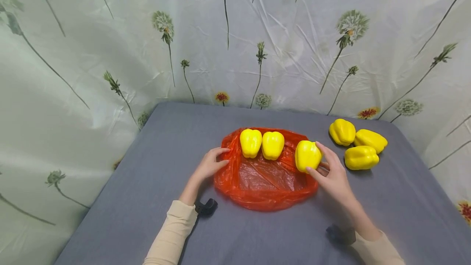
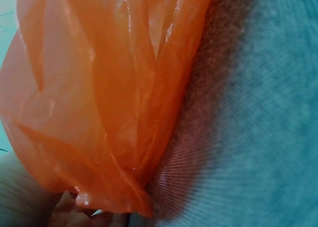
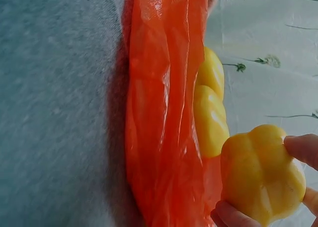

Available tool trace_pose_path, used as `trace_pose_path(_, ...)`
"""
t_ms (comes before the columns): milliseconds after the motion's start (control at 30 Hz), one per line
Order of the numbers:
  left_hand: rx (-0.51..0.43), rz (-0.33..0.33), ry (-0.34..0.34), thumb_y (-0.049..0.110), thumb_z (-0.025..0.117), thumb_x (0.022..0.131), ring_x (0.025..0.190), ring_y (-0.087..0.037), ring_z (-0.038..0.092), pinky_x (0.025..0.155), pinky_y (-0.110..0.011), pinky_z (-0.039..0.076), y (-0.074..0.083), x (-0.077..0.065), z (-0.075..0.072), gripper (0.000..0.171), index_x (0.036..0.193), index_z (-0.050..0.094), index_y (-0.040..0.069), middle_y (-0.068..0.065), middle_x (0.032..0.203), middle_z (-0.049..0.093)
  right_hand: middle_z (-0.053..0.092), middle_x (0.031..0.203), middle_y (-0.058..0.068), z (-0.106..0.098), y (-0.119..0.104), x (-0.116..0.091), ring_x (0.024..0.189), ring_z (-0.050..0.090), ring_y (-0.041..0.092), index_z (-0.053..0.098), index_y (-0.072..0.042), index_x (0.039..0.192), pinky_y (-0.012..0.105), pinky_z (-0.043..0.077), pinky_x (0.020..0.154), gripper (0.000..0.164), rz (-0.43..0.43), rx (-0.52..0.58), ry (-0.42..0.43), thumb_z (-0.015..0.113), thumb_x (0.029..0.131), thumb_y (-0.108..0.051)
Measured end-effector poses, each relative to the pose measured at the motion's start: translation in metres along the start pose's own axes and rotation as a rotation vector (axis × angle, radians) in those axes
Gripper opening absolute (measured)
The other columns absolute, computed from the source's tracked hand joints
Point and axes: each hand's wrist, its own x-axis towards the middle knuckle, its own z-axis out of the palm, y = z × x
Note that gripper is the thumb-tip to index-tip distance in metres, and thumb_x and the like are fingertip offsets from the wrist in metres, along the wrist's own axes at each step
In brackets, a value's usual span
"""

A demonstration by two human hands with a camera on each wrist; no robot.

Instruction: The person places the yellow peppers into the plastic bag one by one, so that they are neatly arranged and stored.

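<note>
A red plastic bag point(image 1: 272, 199) lies spread with its mouth facing up. Two yellow bell peppers, a left one point(image 1: 251, 144) and a right one point(image 1: 273, 145), sit side by side inside it at the back. My right hand point(image 1: 335, 178) grips a third yellow bell pepper point(image 3: 263, 175) between thumb and fingers, over the bag's right side. At the bag's left rim, my left hand point(image 1: 209, 165) pinches the plastic; in the left wrist view the red film point(image 2: 114, 113) hides most of its fingers.
Three more yellow bell peppers, a back one point(image 1: 342, 132), a right one point(image 1: 371, 140) and a front one point(image 1: 361, 158), lie grouped to the right of the bag on the grey-covered table point(image 1: 154, 175). A flower-printed curtain point(image 1: 206, 32) hangs behind the table.
</note>
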Motion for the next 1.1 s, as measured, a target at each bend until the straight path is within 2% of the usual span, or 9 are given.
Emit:
trace_pose_path(133,-0.001,0.000,0.000,0.009,0.062,0.086,0.127,-0.039,0.047,0.108,-0.053,0.036,-0.002,0.001,0.000,0.038,0.123,0.059,0.001,-0.022,0.132,0.054,0.034,0.143,0.023,0.007,-0.002,0.006,0.101,0.059,0.047,0.031,-0.016,0.146,0.047,0.055,0.079,0.072,-0.008,0.002,-0.021,0.068,0.084,-0.016)
trace_pose_path(433,0.008,0.003,0.001,0.009,0.062,0.086,0.125,-0.039,0.049,0.106,-0.054,0.037,-0.002,-0.002,0.001,0.037,0.122,0.060,0.002,-0.021,0.130,0.056,0.033,0.145,0.020,0.018,0.000,0.017,0.113,0.051,0.038,0.029,-0.017,0.147,0.049,0.055,0.083,0.073,0.036,-0.022,-0.101,0.067,0.085,-0.022)
trace_pose_path(733,0.002,0.011,0.010,0.007,0.062,0.086,0.123,-0.038,0.051,0.105,-0.053,0.039,-0.003,-0.002,0.002,0.036,0.121,0.060,0.001,-0.020,0.128,0.058,0.032,0.148,0.019,0.026,0.007,0.024,0.118,0.049,0.037,0.030,-0.017,0.146,0.050,0.053,0.086,0.072,0.019,-0.002,-0.105,0.068,0.085,-0.022)
trace_pose_path(1100,-0.003,0.016,0.013,0.008,0.062,0.085,0.125,-0.038,0.049,0.107,-0.052,0.037,-0.002,0.000,0.002,0.036,0.121,0.060,0.000,-0.022,0.129,0.057,0.030,0.149,0.021,0.029,0.012,0.026,0.123,0.045,0.039,0.026,-0.013,0.148,0.052,0.051,0.090,0.072,0.033,-0.036,-0.154,0.064,0.088,-0.022)
